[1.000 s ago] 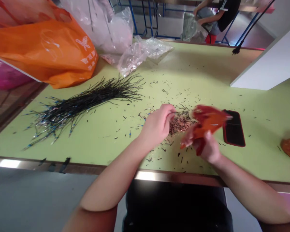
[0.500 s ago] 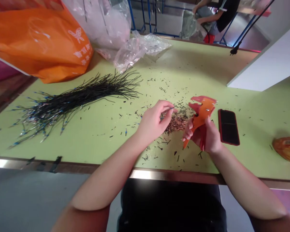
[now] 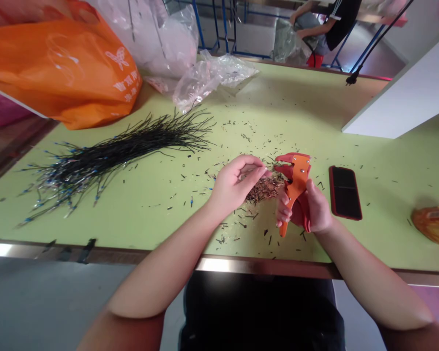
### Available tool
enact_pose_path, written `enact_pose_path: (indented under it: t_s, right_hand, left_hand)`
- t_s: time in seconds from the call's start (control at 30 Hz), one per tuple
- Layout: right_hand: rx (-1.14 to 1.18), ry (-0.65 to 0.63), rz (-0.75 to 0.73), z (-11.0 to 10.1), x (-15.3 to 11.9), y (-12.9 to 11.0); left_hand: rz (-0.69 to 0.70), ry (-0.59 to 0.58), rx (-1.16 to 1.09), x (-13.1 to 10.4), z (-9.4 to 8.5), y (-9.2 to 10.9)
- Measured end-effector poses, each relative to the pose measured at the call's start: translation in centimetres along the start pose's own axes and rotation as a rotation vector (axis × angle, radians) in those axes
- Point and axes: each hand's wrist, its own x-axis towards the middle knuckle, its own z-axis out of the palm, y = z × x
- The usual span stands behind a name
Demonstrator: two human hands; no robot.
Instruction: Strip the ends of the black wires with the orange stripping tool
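My right hand [image 3: 316, 209] is wrapped round the handles of an orange and red wire stripper [image 3: 299, 178]. Its jaws point left, towards my left hand. Thumb and forefinger of my left hand [image 3: 237, 181] are pinched together just left of the jaws. A thin black wire showed at those fingertips a moment ago; now it is barely visible. Under both hands lies a pile of copper and black clippings [image 3: 261, 191]. To the left a bundle of black wires [image 3: 131, 144] lies across the table, many with blue tips at their left ends.
A phone [image 3: 345, 192] lies right of my right hand, and an amber container [image 3: 433, 225] stands at the right edge. An orange bag [image 3: 69, 73] and clear plastic bags [image 3: 208, 78] are at the back left. A white panel [image 3: 406, 92] rises at right. Another person sits beyond the table.
The wire stripper has shifted left and slightly down, turning more upright, and its jaws are nearer my left fingertips. My left hand has moved slightly down.
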Motion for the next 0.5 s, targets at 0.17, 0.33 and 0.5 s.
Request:
enact_pose_path:
  t_s: [0.17,0.33,0.5]
  right_hand:
    - [-0.003,-0.082,0.048,0.03,-0.25,0.13]
    - [-0.033,-0.067,0.031,0.15,-0.23,0.26]
    - [-0.061,-0.006,0.032,0.08,-0.28,0.5]
  left_hand:
    - [0.089,0.004,0.23,-0.02,-0.04,0.11]
    - [0.178,-0.052,0.492,0.16,-0.38,0.12]
    - [0.219,-0.075,0.59,0.29,-0.56,0.3]
